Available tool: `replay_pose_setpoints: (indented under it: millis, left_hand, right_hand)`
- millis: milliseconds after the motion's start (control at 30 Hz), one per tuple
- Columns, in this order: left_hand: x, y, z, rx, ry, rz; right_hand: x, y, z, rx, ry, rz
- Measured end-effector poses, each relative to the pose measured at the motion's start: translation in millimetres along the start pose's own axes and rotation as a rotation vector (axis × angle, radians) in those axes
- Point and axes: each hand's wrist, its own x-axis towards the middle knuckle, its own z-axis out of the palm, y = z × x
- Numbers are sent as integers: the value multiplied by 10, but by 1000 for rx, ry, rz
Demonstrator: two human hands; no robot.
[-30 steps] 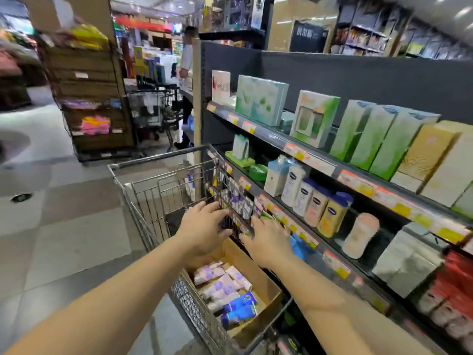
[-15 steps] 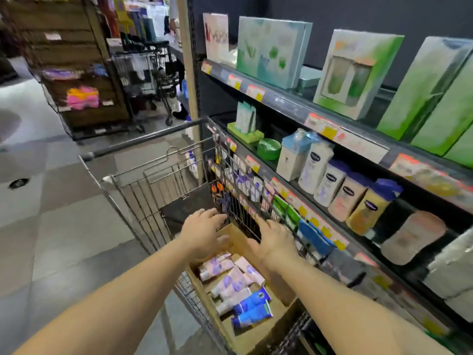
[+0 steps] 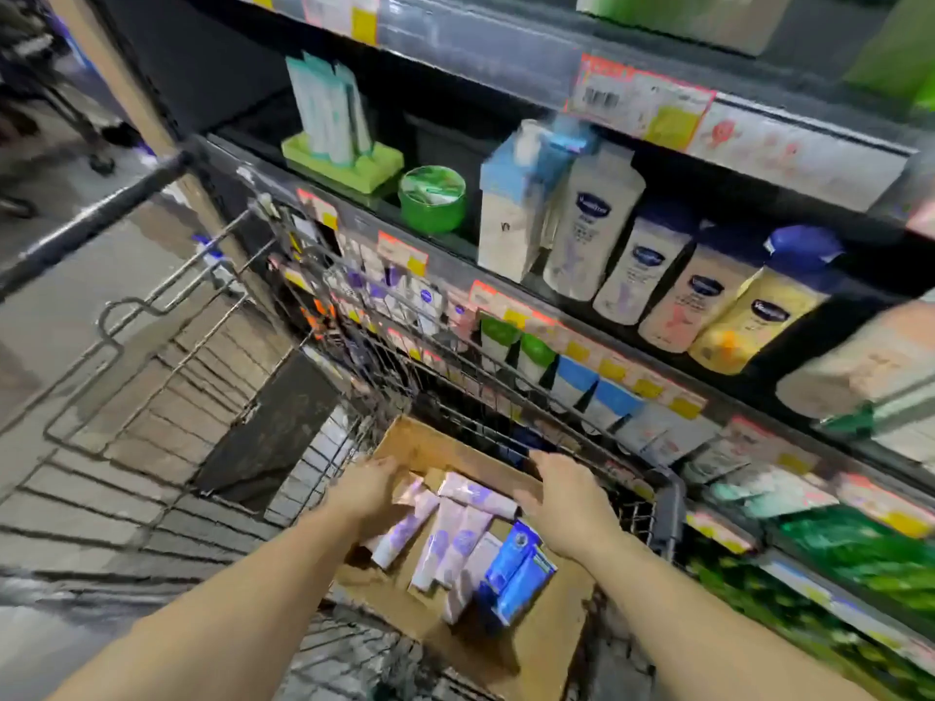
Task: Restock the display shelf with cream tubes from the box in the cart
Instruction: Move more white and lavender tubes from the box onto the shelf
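Head view: cream tubes (image 3: 445, 528) are seen piled in the box (image 3: 536, 634) at the cart (image 3: 152, 397) near corner. Left hand (image 3: 367, 490) & right hand (image 3: 564, 500) are lowered over them, fingers loose, nothing held. Tubes prob. light, soft, a bit slippy; best pinched mid-body.

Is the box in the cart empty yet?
No. The cardboard box still holds several lilac tubes and blue tubes lying flat.

Left fingertips (image 3: 389, 465) are hidden behind the tubes (image 3: 445, 536); price labels (image 3: 642, 106) are blurred beyond reading; top-shelf cartons (image 3: 708, 17) are cut off by the frame edge.
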Motion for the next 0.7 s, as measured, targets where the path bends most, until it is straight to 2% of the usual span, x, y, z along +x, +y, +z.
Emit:
replay_pose_setpoints:
  millis: [200,300,433,600,700]
  left_hand:
    - [794,-396,709,-146,-169,-72]
    - [996,-465,1082,-251,-181,-103]
    - [1204,-562,1531,-312,-168,-229]
    - [1330,-583,1801,-307,-131,-384]
    - [1354,-538,1884,-302,-134,-415]
  right_hand:
    - [189,-4,834,73,-112,194]
    - [260,22,1209,109,-186,252]
    - [381,88,1601,102,-226,285]
    - [458,96,1931,161,-244,307]
    - [486,42,2032,171,-266,282]
